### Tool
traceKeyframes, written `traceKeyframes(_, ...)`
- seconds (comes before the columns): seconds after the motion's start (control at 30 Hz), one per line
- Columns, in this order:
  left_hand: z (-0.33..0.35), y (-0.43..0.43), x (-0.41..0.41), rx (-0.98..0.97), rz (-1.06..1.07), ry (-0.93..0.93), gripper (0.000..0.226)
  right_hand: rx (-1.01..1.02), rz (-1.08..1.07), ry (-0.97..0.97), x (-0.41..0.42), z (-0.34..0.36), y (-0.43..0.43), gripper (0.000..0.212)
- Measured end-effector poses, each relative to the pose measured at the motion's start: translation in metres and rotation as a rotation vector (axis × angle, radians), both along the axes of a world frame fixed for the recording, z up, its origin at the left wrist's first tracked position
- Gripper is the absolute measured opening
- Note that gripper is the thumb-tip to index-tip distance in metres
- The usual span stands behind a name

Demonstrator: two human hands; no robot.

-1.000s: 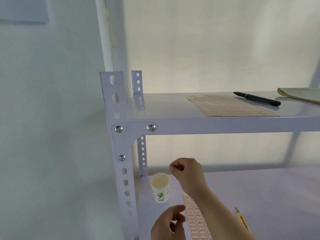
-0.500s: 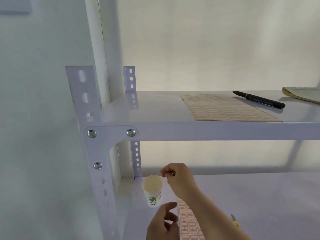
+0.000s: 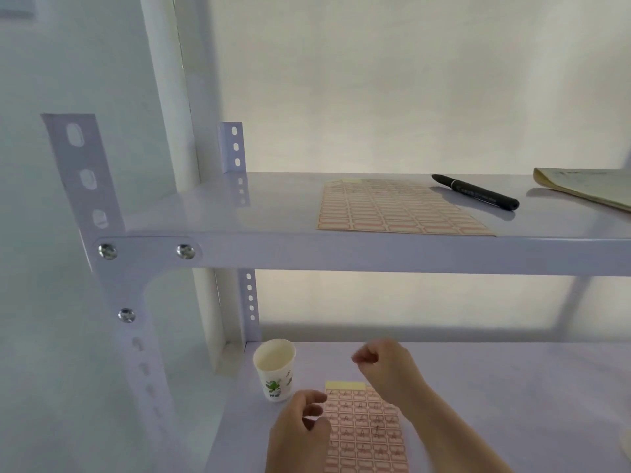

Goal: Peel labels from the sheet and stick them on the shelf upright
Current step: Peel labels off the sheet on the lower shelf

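Observation:
A pink label sheet (image 3: pixel 365 431) with handwritten marks lies flat on the lower shelf board (image 3: pixel 512 387). My left hand (image 3: pixel 300 428) hovers at the sheet's left edge, fingers loosely curled and apart, holding nothing that I can see. Blurred by motion, my right hand (image 3: pixel 386 367) is above the sheet's top right corner with thumb and fingers pinched together; no label shows between them. The white perforated shelf upright (image 3: pixel 85 172) rises at the front left. A second label sheet (image 3: pixel 392 209) lies on the upper shelf.
A white paper cup (image 3: pixel 275 367) with a green print stands on the lower shelf left of the sheet. On the upper shelf board (image 3: pixel 273 206) lie a black pen (image 3: pixel 474 192) and a yellowish notepad (image 3: pixel 587 189). A rear upright (image 3: pixel 234 148) stands at the back left corner.
My right hand has left the rim of the paper cup and moved right, over the sheet. My view has shifted, so more of the sheet shows. The left hand stays by the sheet's edge.

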State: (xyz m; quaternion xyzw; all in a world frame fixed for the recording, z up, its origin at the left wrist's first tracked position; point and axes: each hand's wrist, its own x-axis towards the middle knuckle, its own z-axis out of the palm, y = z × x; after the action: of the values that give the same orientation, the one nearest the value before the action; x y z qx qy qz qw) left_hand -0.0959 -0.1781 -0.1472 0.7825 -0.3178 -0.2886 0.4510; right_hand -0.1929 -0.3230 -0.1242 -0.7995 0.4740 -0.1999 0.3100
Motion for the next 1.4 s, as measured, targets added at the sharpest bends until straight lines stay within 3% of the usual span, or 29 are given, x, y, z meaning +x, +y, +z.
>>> traceKeyframes(0.13,-0.002,-0.007,-0.003,0.033,0.011,-0.016,0.044,-0.017,-0.128,0.156,-0.018,-0.028,0.004,0.034)
traceKeyframes(0.4,-0.002,-0.019,-0.006,0.013,-0.035,-0.010,0.056,0.071,-0.210,0.011,-0.026,-0.036,0.008,0.037)
traceKeyframes(0.5,-0.005,-0.021,-0.004,0.015,-0.055,0.013,0.059,0.162,-0.298,-0.156,-0.031,-0.038,0.008,0.035)
traceKeyframes(0.6,-0.009,-0.022,-0.001,-0.012,-0.048,0.075,0.062,0.367,-0.354,-0.441,-0.037,-0.040,0.005,0.032)
traceKeyframes(0.77,-0.012,-0.029,0.002,-0.080,-0.074,0.140,0.090,0.536,-0.283,-0.746,-0.040,-0.026,0.014,0.026)
traceKeyframes(0.97,0.019,-0.041,0.003,-0.331,0.049,0.249,0.071,0.532,-0.192,-0.854,-0.039,-0.008,0.027,0.023)
traceKeyframes(1.17,0.037,-0.045,0.005,-0.355,0.037,0.298,0.041,0.416,-0.181,-0.838,-0.045,0.012,0.037,0.022)
traceKeyframes(1.4,0.052,-0.040,0.006,-0.348,-0.125,0.323,0.024,0.255,-0.191,-0.792,-0.047,0.022,0.043,0.024)
